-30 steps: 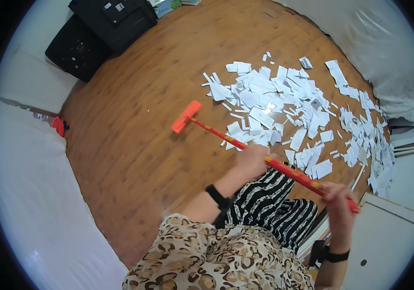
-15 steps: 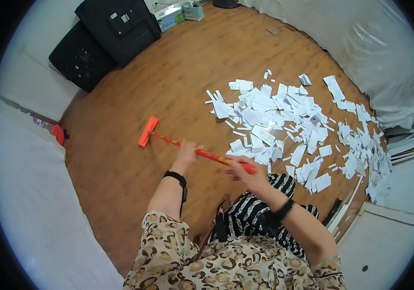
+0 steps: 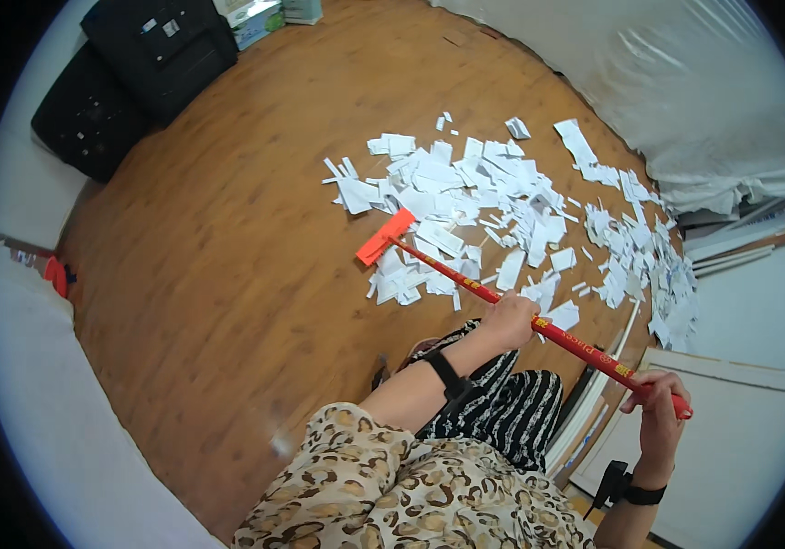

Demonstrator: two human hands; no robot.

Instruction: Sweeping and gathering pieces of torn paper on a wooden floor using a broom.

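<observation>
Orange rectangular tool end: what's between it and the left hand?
In the head view: the slim red, gold-patterned stick, above white paper pieces on brown floor.

The floor presents as wood-grain boarding, smooth with a low sheen. Paper scraps lying toward its right edge appear matt white, flat to creased. The tool head appears to be matt orange plastic; its red handle is smooth and glossy. Sheeting along the floor's far right edge reads as wrinkled, glossy plastic. Shirt and striped trousers are matt cloth.
</observation>
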